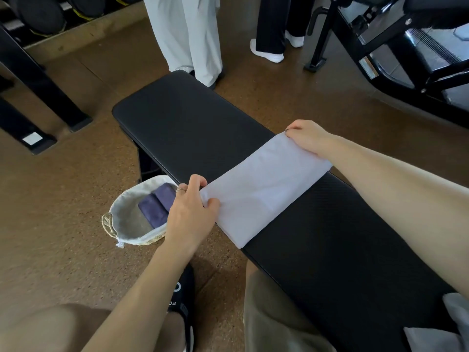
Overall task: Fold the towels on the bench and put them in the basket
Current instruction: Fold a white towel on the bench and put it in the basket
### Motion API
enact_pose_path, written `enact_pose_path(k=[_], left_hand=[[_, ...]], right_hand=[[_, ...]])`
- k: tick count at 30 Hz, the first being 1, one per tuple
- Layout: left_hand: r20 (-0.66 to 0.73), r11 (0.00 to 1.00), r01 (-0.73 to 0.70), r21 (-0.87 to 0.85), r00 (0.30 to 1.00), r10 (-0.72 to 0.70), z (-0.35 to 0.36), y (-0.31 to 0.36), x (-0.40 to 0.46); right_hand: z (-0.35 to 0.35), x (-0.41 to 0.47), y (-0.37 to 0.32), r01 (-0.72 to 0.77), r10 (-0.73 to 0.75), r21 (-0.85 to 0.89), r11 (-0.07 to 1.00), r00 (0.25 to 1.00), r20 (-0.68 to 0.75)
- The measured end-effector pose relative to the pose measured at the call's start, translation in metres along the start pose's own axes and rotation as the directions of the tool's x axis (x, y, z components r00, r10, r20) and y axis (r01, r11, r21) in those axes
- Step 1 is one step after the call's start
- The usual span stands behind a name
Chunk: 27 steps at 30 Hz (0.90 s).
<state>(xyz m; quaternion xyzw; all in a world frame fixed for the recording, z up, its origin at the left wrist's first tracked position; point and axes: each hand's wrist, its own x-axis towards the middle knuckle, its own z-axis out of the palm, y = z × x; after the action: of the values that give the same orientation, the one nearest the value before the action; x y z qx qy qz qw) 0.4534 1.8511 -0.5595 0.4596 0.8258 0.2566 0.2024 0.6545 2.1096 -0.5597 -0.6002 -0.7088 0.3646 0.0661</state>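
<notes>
One pale lavender towel (264, 189), folded flat strip across bench (182, 118).

A pale folded towel (264, 191) lies across the black bench (182, 118). The left hand (191, 212) pinches its near-left end; the right hand (305, 138) pinches the far-right corner. A lined basket (121, 219) on the floor beside the bench holds two folded purple towels (157, 203).

White printing on the black slipper (183, 295) near the bottom edge, a ring shape like an O and small letters, too blurred to read, no other legible text
</notes>
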Motion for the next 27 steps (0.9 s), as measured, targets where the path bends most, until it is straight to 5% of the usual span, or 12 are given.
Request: enact_pose_path(k=[5, 18, 27], left_hand=[[0.039, 0.997, 0.052, 0.055, 0.998, -0.054, -0.003, -0.002, 0.007], [0.115, 0.967, -0.053, 0.250, 0.993, 0.025, -0.009, 0.009, 0.018], [0.258, 0.875, -0.320, 0.364, 0.937, 0.236, -0.003, 0.026, 0.042]], right_hand=[[-0.014, -0.006, -0.011, -0.112, 0.103, 0.227, 0.967, 0.993, 0.050], [-0.044, -0.063, 0.012, 0.014, -0.013, 0.178, 0.984, 1.000, -0.007], [-0.015, -0.169, 0.077, -0.268, 0.324, 0.349, 0.898, 0.939, -0.115]])
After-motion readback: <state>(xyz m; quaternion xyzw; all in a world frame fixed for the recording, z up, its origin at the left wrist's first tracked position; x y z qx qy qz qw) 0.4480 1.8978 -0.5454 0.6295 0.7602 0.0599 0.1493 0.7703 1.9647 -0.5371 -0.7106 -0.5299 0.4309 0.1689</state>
